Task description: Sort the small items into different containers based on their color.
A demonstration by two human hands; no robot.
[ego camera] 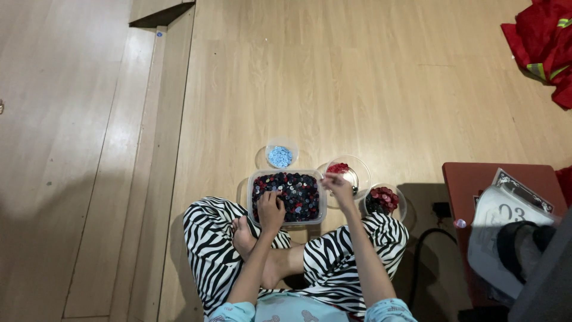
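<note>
Left hand [271,210] fingers in button tub [255,179]

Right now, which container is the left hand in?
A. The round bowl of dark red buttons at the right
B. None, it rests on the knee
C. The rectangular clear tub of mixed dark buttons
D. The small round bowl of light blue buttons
C: the left hand reaches into the rectangular clear tub of mixed dark, red and blue buttons, while the right hand hovers by its right edge.
</note>
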